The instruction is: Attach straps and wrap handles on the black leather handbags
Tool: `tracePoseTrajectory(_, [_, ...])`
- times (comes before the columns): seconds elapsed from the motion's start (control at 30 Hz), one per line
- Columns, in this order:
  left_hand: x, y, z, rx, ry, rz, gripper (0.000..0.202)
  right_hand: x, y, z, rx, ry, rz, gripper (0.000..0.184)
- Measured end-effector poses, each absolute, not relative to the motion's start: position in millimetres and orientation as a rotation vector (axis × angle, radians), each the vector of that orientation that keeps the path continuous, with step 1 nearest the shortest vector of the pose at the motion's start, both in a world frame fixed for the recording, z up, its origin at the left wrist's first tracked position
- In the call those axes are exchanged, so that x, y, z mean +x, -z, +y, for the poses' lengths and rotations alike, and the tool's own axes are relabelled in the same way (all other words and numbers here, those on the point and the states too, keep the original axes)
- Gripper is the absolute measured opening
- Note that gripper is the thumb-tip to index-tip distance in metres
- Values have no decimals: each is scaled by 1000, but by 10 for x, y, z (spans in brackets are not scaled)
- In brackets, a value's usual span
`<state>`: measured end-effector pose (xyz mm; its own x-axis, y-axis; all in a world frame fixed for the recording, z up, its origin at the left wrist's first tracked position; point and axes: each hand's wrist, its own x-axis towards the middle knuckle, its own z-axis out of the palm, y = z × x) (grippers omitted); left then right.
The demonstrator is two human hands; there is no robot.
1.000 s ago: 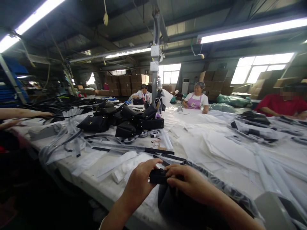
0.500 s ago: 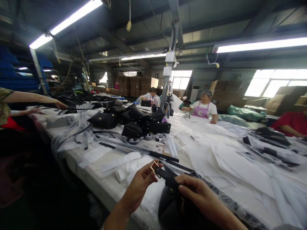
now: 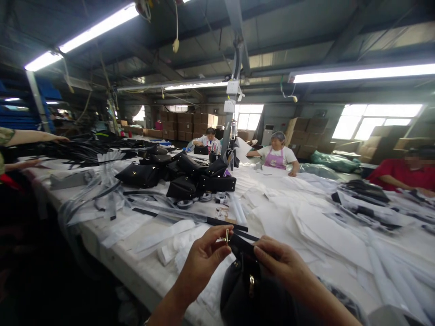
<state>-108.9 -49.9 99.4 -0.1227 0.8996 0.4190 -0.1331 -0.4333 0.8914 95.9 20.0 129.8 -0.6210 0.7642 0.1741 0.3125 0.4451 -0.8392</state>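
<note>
My left hand [image 3: 204, 258] pinches a gold metal buckle [image 3: 227, 235] between thumb and fingers. A black strap [image 3: 242, 244] runs from the buckle to my right hand [image 3: 278, 256], whose fingers are closed on it. Just below hangs a black handbag [image 3: 244, 290] with gold hardware and a gold zip pull on its front; its lower part is lost in shadow and behind my right forearm. The buckle is seen nearly edge-on, so how the strap passes through it cannot be made out.
Black handbags [image 3: 183, 170] lie heaped mid-table, beside clear plastic strips [image 3: 102, 181] and tape rolls [image 3: 185, 204]. White sheets [image 3: 333, 231] cover the right side. A post with sockets [image 3: 233, 87] rises from the table. Several people sit or stand around, one in a purple apron [image 3: 276, 159].
My left hand has turned the buckle from face-on to nearly edge-on. The strap and bag have tilted, showing the zip pull more clearly. The view has swung slightly right.
</note>
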Motion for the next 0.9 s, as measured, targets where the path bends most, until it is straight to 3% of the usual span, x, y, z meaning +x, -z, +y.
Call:
tracePoseTrajectory(0.23, [-841,-1050,-460,1361,-1531,739,31,913,-1435,70,-736,-1368,-1943,32])
tracePoseTrajectory(0.33, [-719,-1106,-443,1372,-1579,775,30,880,-1500,-14,-789,-1074,-1924,31])
tracePoseTrajectory(0.47, [-583,-1161,-423,1604,-1639,935,21,872,-1512,-119,-887,-529,-2073,45])
tracePoseTrajectory(0.6, [-461,-1160,-400,1679,-1617,1026,15,898,-1553,-145,-803,-213,-2121,33])
tracePoseTrajectory(0.67, [-424,-1167,-391,1646,-1544,1032,23,961,-1682,-132,-715,-322,-2024,29])
tracePoseTrajectory(0.8, [-396,-1196,-370,1648,-1415,1035,29,1222,-1997,-76,-541,-941,-1430,44])
tracePoseTrajectory(0.9, [-353,-1187,-339,1663,-1405,1090,28,1393,-1946,-41,-501,-1078,-1019,38])
